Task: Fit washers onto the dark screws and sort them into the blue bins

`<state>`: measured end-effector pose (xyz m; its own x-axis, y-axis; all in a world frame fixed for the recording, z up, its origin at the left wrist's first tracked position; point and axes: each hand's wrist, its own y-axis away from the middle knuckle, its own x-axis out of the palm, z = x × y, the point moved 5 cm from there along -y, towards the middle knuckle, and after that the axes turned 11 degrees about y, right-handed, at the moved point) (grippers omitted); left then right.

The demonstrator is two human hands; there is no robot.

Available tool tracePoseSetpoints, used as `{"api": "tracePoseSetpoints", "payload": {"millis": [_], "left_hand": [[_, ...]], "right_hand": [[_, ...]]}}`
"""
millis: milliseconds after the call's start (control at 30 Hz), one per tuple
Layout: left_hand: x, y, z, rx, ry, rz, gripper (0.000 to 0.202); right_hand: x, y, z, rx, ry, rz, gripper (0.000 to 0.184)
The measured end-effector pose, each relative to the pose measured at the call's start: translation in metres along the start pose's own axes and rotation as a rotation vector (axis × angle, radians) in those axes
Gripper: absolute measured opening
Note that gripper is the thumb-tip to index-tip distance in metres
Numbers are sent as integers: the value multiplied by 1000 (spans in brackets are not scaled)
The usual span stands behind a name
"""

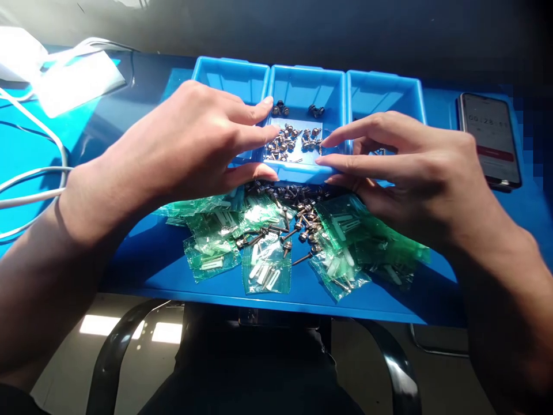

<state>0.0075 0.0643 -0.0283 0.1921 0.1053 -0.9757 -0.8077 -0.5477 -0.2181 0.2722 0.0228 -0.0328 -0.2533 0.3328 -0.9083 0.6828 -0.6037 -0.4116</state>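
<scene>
**Working small screws at the middle bin**

Both hands meet at the front of the middle bin (298,171), which sits between a left bin (228,78) and a right bin (384,89) at 12 o'clock on the blue table (389,300). The left hand (185,144) comes in from 9 o'clock. Its fingers (254,135) are stretched out and loosely spread over the bin's left edge, with the thumb low by the front wall, and they hold nothing that shows. The right hand (406,167) comes in from 3 o'clock with its forefinger and thumb drawn near each other at the bin's front right corner. Whether a screw sits between them cannot be told.

The screws in the bin (289,141) lie clustered towards its front. At 6 o'clock from it, a pile of loose screws (298,213) touches the bin wall and spills over green bags (265,268) of white plugs.

The work looks best done with fingertips only and few pieces at a time. The pile crowds the wall, so a sweeping palm would likely scatter screws under the bags. Steadying the bin with the left thumb should keep it from sliding. A phone (490,138) lies at 3 o'clock, white cables (30,173) at 9 o'clock, both well apart.
</scene>
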Motion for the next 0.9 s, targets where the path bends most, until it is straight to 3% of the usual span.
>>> {"api": "tracePoseSetpoints", "payload": {"millis": [300,400,500,633,900], "left_hand": [[-3,-1,-4,20,-62,6,65],[-4,-6,-6,-58,-46,-1,68],[-5,-11,-11,-183,-25,-5,81],[-3,-14,-19,-263,12,1,96],[-4,-16,-20,-272,22,-28,84]], "right_hand": [[0,-2,6,-46,99,-1,29],[-5,-3,18,-90,179,-55,36],[-10,-4,39,-223,84,-127,34],[-3,-5,62,-379,-64,-41,25],[8,-4,61,-392,-149,59,23]]}}
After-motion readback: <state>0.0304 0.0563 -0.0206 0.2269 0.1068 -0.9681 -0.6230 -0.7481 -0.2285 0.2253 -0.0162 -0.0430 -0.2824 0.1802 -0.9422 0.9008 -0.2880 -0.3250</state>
